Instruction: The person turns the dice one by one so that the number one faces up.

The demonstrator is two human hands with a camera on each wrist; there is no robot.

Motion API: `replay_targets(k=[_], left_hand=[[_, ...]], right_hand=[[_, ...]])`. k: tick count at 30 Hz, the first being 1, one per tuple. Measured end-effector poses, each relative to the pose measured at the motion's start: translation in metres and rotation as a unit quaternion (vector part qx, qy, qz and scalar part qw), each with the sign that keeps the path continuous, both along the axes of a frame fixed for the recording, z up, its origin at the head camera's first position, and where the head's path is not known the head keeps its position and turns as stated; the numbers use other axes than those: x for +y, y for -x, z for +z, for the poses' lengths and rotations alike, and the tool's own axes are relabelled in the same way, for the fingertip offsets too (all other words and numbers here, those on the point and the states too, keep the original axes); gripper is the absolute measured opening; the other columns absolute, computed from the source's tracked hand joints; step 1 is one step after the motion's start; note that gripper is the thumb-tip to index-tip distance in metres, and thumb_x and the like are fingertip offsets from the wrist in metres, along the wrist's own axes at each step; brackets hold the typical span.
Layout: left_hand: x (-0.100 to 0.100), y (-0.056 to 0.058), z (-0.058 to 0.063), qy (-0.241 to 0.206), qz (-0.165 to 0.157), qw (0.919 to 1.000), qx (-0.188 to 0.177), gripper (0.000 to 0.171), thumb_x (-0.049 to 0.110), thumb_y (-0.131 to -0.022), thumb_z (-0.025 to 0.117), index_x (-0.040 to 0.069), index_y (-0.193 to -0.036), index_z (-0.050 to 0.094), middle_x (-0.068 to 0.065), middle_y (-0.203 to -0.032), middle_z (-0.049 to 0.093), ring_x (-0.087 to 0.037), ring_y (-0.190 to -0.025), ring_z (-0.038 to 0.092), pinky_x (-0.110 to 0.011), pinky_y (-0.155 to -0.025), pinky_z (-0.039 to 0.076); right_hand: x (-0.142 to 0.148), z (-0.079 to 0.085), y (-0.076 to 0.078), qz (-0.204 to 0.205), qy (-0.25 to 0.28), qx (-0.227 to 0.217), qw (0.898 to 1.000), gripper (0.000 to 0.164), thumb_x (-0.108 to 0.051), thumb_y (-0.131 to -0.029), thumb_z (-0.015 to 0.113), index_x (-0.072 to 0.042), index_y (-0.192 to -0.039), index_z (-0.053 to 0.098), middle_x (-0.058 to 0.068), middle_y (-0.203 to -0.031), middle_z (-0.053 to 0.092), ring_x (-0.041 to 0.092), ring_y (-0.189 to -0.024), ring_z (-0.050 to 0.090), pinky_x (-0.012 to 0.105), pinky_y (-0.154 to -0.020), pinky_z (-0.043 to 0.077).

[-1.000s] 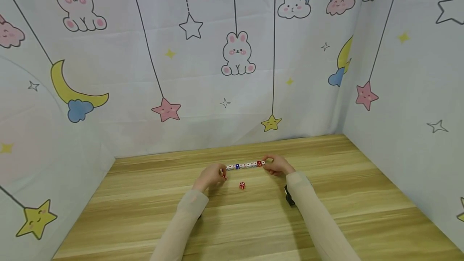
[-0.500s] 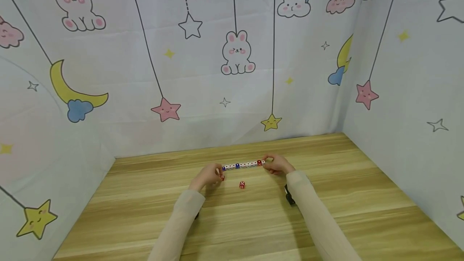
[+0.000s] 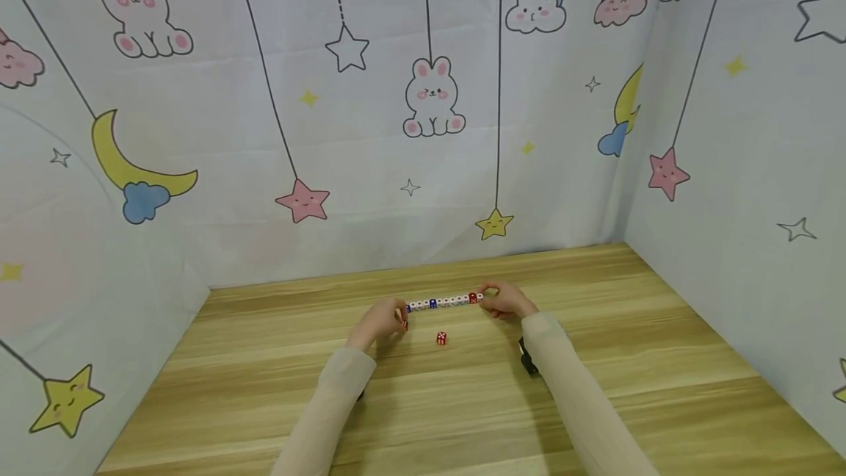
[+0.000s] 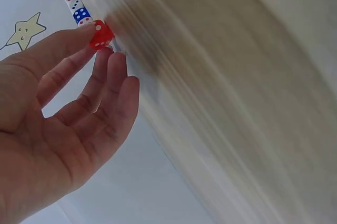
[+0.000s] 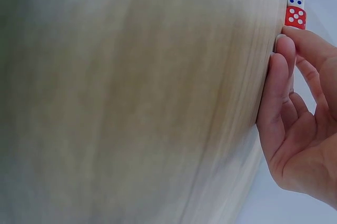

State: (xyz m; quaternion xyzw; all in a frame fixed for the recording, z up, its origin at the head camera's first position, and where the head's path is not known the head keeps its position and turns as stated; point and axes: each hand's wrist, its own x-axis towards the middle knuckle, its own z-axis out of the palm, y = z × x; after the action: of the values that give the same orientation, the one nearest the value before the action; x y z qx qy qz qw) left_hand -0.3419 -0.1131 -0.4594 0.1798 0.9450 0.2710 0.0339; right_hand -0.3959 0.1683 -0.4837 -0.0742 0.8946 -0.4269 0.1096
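Observation:
A straight row of small dice (image 3: 446, 302), mostly white with some blue and red, lies on the table between the hands. My left hand (image 3: 385, 318) pinches a red die (image 4: 101, 35) by the row's left end, where a blue die (image 3: 408, 308) is partly covered by the fingers. At the opposite end, my right hand (image 3: 507, 301) holds the white end die (image 3: 480, 297) with its fingertips. Beside that one sits a red die of the row (image 5: 295, 17); in the right wrist view the fingertips hide the end die. Another loose red die (image 3: 441, 339) rests in front of the row.
Wood-grain table (image 3: 449, 417) extends in front of and around the row. White printed cloth (image 3: 370, 241) walls stand behind and at both sides. A dark wrist device (image 3: 527, 357) hangs under the right sleeve.
My left hand shifted a little left with its red die, uncovering the blue end die, then came slightly back right. The right hand and the loose die stay put.

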Motion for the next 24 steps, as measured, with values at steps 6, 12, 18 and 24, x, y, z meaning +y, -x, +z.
replay_targets(k=[6,12,18,24], left_hand=[[0.0000,-0.0002,0.0026,0.015,0.009,0.9997,0.018,0.004,0.006,-0.076,0.067,0.004,-0.075,0.064,-0.006,-0.076,0.063,-0.014,-0.063,0.052,-0.024,-0.053,0.040],[0.0007,-0.0013,0.0037,0.025,0.005,0.9995,0.021,0.008,0.006,-0.081,0.062,0.004,-0.078,0.068,-0.008,-0.078,0.066,-0.013,-0.065,0.055,-0.025,-0.056,0.043],[0.0012,-0.0025,0.0039,0.017,0.010,0.9996,0.023,0.013,0.001,-0.083,0.055,0.002,-0.086,0.067,-0.013,-0.091,0.066,-0.015,-0.068,0.054,-0.028,-0.059,0.044],[-0.0004,-0.0026,0.0048,0.008,-0.008,0.9998,0.016,0.033,-0.012,-0.078,0.044,0.006,-0.093,0.068,-0.015,-0.108,0.062,-0.013,-0.058,0.036,-0.026,-0.054,0.032]], right_hand=[[0.0008,0.0020,0.0000,0.002,0.003,0.000,1.000,0.024,-0.020,-0.085,0.060,-0.016,-0.108,0.056,-0.001,-0.055,0.049,0.009,-0.047,0.046,0.021,-0.042,0.038],[0.0008,-0.0002,0.0013,-0.001,0.000,-0.002,1.000,0.022,-0.020,-0.085,0.060,-0.017,-0.106,0.057,-0.002,-0.055,0.049,0.009,-0.047,0.046,0.021,-0.042,0.038],[0.0001,-0.0037,0.0027,-0.007,0.000,-0.001,1.000,0.021,-0.020,-0.084,0.060,-0.018,-0.105,0.058,-0.001,-0.055,0.049,0.009,-0.047,0.045,0.020,-0.041,0.038],[0.0000,0.0010,-0.0007,0.000,0.005,-0.002,1.000,0.024,-0.020,-0.085,0.060,-0.016,-0.108,0.057,-0.002,-0.055,0.048,0.009,-0.047,0.044,0.020,-0.042,0.037]])
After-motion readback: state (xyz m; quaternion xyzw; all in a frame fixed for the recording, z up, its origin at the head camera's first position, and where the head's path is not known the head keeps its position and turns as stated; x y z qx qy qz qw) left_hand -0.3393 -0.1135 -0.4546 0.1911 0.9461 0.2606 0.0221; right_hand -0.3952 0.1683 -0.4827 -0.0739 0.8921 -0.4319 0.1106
